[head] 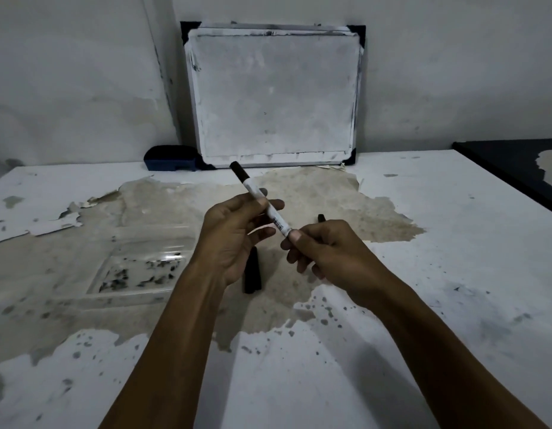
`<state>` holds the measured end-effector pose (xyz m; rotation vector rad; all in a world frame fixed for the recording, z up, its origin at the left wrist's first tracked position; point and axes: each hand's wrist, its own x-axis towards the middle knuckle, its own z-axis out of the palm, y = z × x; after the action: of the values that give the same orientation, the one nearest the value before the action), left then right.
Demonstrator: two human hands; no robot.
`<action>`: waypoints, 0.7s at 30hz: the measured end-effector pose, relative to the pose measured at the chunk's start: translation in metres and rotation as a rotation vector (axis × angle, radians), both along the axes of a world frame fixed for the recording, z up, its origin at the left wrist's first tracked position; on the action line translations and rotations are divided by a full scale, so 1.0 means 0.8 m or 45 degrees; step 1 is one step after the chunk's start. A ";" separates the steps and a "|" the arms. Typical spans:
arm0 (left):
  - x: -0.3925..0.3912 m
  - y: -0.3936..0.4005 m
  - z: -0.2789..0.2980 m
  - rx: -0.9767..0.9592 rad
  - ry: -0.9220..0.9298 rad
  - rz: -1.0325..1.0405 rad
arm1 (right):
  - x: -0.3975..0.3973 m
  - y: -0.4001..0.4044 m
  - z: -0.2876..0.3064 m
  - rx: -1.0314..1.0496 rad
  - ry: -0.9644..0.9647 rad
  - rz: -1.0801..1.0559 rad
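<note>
The marker (250, 184) is held in the air over the middle of the table (423, 274), tilted, its black end pointing up and away toward the whiteboard (274, 97). The left hand (234, 230) curls round the barrel near its middle; the right hand (327, 252) pinches the near end between thumb and fingers. A small black tip (321, 217) shows just behind the right hand; whether it is held cannot be told. Below the left hand a black cap-like piece (253, 274) lies on the table, and just to its left is a clear tray (123, 297) with dark specks. To the right the table is open as far as a dark panel (509, 162). The tabletop is white, peeling, with bare brown patches and ink spots. The whiteboard leans on the stained wall, a blue eraser (171, 158) beside it.
</note>
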<state>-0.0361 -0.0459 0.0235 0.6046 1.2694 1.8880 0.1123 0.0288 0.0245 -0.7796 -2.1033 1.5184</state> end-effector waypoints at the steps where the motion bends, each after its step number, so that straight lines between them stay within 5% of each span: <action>1: -0.002 -0.001 -0.002 0.013 0.011 -0.019 | -0.001 0.000 -0.001 -0.020 -0.007 0.018; 21: -0.001 0.005 -0.019 -0.006 0.170 0.428 | -0.031 -0.026 -0.029 1.019 -0.178 -0.429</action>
<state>-0.0366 -0.0418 0.0084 0.5488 1.5389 2.1442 0.0877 0.0082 0.0010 -0.8635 -2.2551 0.3838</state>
